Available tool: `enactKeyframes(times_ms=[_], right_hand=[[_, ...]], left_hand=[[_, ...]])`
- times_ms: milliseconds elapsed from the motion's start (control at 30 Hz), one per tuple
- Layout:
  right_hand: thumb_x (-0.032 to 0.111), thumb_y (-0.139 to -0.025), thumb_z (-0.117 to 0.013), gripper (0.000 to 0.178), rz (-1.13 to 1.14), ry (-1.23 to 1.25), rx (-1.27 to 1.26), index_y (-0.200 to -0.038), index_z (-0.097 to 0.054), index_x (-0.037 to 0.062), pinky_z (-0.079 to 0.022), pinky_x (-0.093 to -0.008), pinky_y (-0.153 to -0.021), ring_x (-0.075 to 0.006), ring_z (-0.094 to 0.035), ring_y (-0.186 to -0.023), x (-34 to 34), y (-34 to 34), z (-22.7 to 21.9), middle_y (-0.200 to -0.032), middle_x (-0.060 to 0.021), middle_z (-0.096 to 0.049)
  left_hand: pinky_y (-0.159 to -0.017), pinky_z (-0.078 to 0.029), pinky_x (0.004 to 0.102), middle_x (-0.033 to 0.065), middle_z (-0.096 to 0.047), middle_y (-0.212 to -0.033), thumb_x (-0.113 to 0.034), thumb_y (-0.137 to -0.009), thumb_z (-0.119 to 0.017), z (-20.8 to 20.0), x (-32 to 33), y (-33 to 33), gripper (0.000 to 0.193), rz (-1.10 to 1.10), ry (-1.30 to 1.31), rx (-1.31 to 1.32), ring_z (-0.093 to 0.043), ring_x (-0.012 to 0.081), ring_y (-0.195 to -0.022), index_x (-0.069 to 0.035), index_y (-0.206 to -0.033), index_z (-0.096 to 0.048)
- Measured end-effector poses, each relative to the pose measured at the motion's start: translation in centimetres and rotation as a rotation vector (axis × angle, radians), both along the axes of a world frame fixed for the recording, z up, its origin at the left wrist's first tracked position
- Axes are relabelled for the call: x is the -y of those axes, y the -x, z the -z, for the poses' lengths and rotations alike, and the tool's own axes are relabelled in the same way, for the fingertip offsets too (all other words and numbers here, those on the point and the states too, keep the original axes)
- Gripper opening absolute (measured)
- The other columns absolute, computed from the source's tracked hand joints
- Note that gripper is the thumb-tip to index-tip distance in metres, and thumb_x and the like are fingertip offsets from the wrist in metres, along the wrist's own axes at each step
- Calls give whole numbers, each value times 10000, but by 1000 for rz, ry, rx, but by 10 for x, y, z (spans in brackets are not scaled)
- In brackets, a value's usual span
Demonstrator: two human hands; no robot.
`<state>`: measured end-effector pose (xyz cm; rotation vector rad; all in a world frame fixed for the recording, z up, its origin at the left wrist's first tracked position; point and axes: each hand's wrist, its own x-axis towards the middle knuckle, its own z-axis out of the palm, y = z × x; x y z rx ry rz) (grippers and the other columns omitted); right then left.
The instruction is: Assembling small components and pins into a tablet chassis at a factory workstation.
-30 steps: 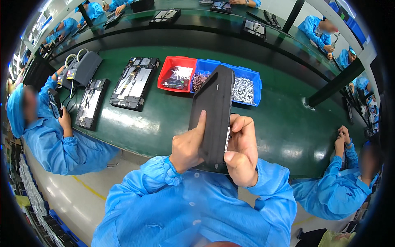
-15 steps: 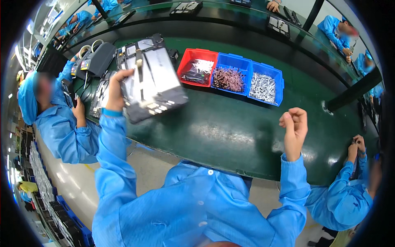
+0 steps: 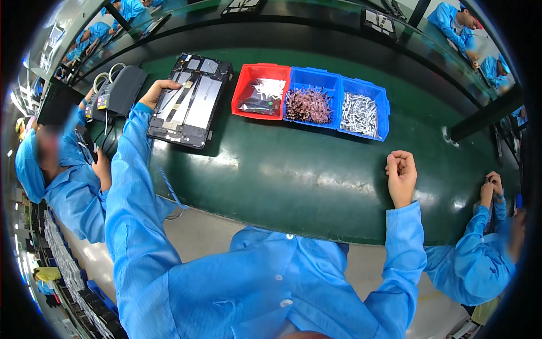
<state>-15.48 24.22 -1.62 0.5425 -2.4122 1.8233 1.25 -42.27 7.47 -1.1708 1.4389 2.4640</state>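
Gripping the left edge of a flat, black-framed rectangular device with exposed silver plates and dark ribbon strips, the person's bare left hand reaches far out to the upper left of the glossy dark-green bench. Its thumb lies over the top face, and the fingers go out of sight beneath the edge. The device lies flat or nearly so, inner side up, just right of a dark-grey box-shaped machine with pale looped tubes; whether it rests on the bench itself or on something under it, I cannot tell.

The bare right hand hangs over the right part of the bench, fingers curled loosely inward; nothing shows in it, though a small piece could be hidden.

Between the hands stand a red plastic bin and two blue plastic bins of small parts, side by side.

The step in hand seems to be positioning the device; the next move would call for a steady, level grip, then a clean release.
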Motion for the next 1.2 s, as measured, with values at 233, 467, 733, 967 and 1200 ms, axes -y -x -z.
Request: enactKeyframes(times_ms=[233, 467, 733, 967, 1200], right_hand=[[115, -1019, -658, 108, 1, -73, 12, -1056, -589, 40, -432, -207, -606, -45, -543, -676, 0, 1, -3, -776, 20, -611], [100, -1011, -666, 105, -11, -39, 12, -1059, -593, 41, -429, -203, -606, -42, -542, -677, 4, 1, 0, -776, 28, -610], [128, -943, -731, 139, 104, -204, -97, -1042, -685, 42, -547, -284, -697, -95, -658, -774, 11, 0, -11, -845, -52, -729], [188, -997, -687, 196, 152, 58, 16, -915, -652, 13, -436, -247, -497, -58, -586, -564, 19, 12, -3, -648, -31, -655], [259, -1037, -635, 333, 343, 210, 46, -847, -650, -14, -412, -275, -467, -71, -551, -503, 1, 48, -11, -582, -34, -612]], left_hand=[[-816, -653, 414, 217, -763, -1053, -105, -808, -718, 7, 14, 2, 367, 61, 2, -23, -769, 317, -834, 64, -1134, -705], [-451, -140, 219, -92, -291, -737, -511, -922, -752, -32, 21, -12, 570, 279, 872, 208, -236, 16, -553, -43, -1228, -642], [-542, -282, 244, -71, -429, -681, -277, -1007, -662, -37, -137, -33, 272, 544, 1201, -209, -395, 29, -642, -68, -841, -616], [-621, -479, 307, 86, -674, -735, -133, -1035, -586, 49, -356, -10, 209, 815, 887, -689, -632, 156, -675, 10, -936, -702], [-503, -267, 247, -38, -470, -605, -126, -1018, -643, 75, -401, 17, 196, 662, 891, -604, -359, 23, -561, 22, -898, -689]])
